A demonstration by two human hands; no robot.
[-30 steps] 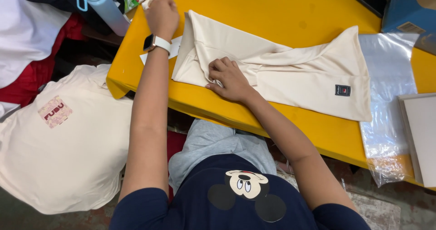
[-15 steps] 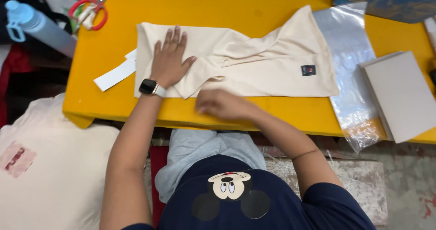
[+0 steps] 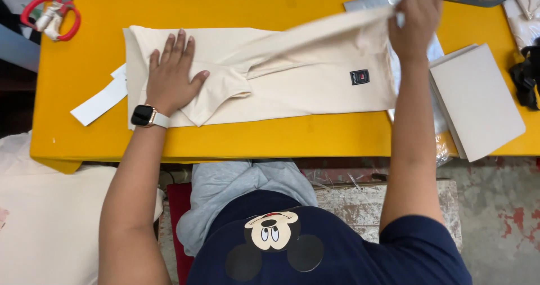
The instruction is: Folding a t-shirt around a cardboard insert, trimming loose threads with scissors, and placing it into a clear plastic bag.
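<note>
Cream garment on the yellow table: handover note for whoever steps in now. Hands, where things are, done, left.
Left hand: flat, fingers spread, pressing the left part of the cream garment onto the yellow table.
Right hand: shut on the garment's right end, lifted off the table; that part is blurred.
Around it: clear plastic bag under the right end, grey board to the right, white paper strip and red-handled scissors to the left.
Done: garment folded into a long band.
Left: right end not laid down; garment not in the bag.
</note>
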